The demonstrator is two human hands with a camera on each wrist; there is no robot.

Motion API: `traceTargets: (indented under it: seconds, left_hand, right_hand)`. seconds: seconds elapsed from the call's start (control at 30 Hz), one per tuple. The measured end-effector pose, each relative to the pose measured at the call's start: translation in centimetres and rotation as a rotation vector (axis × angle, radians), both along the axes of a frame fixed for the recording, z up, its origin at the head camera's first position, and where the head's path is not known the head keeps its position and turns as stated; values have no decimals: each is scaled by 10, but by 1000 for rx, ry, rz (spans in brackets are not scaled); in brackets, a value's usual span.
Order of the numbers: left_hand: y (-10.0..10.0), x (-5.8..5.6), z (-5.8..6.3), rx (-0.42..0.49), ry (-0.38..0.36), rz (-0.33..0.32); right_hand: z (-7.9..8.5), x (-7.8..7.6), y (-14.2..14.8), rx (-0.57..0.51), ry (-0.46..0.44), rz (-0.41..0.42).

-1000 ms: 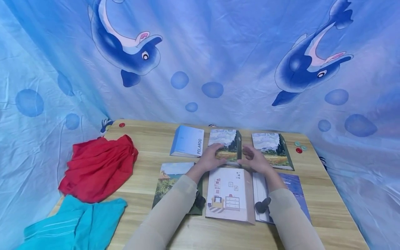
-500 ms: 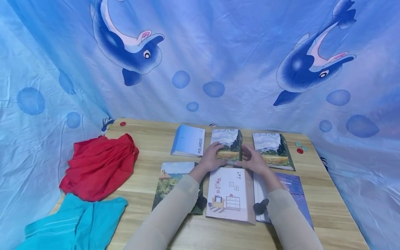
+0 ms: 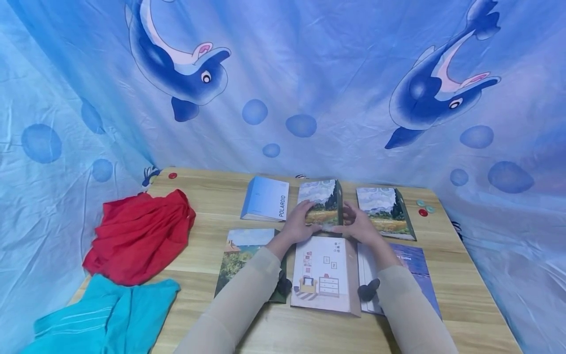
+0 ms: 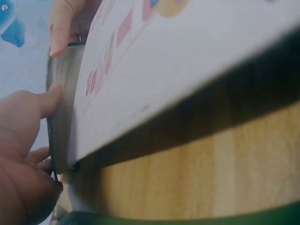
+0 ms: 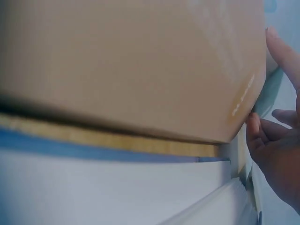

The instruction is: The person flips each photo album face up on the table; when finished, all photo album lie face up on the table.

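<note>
A photo album with a wheat-field painting on its cover [image 3: 319, 197] is at the back middle of the table, gripped from both sides. My left hand [image 3: 295, 227] holds its left side, thumb at the front edge; my right hand [image 3: 363, 228] holds the dark spine side, thumb also at the front. In the left wrist view both thumbs press the album's page edge [image 4: 66, 77]. Just in front lies a white album with a drawn room [image 3: 325, 265]. A matching wheat-field album [image 3: 380, 209] sits to the right, and a blue POLAROID album [image 3: 267, 197] to the left.
An album with a seaside picture [image 3: 240, 260] lies front left, and a purple-blue album [image 3: 420, 275] front right, partly under my right sleeve. Red cloth [image 3: 141, 236] and turquoise cloth [image 3: 110, 314] cover the table's left. Small discs [image 3: 423, 212] lie at the right back.
Both hands have closed in on the wheat-field album, the right thumb shifting left along its front edge. The album has moved slightly right and its far edge sits a little higher.
</note>
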State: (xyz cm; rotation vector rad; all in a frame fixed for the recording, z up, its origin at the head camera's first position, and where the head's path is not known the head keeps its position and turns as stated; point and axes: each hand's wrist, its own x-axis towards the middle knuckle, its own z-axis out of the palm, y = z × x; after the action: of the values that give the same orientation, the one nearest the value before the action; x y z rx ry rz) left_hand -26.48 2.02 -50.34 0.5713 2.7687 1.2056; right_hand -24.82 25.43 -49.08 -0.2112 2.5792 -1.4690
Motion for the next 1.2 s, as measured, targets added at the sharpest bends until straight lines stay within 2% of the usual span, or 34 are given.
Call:
traceTargets:
  seconds: [0.17, 0.47, 0.57, 0.67, 0.8, 0.93, 1.03, 1.2]
  left_hand:
    - [0, 1, 0, 93, 11, -7]
    - [9, 7, 1, 196, -85, -47]
    - [14, 8, 4, 249, -120, -46]
    - [19, 9, 9, 350, -189, -42]
    - [22, 10, 15, 431, -241, -39]
    - [20, 11, 19, 454, -228, -47]
    - [17, 10, 24, 455, -189, -56]
    - [8, 8, 34, 448, -123, -60]
  right_hand:
    - [5, -1, -4, -3, 56, -17]
    - [13, 0, -9, -112, 122, 3]
    - [19, 0, -11, -133, 151, 7]
    - [27, 0, -14, -129, 189, 2]
    - [47, 7, -20, -131, 201, 8]
    - [48, 6, -21, -135, 209, 30]
    - [36, 0, -18, -131, 216, 42]
    - [35, -1, -21, -109, 185, 77]
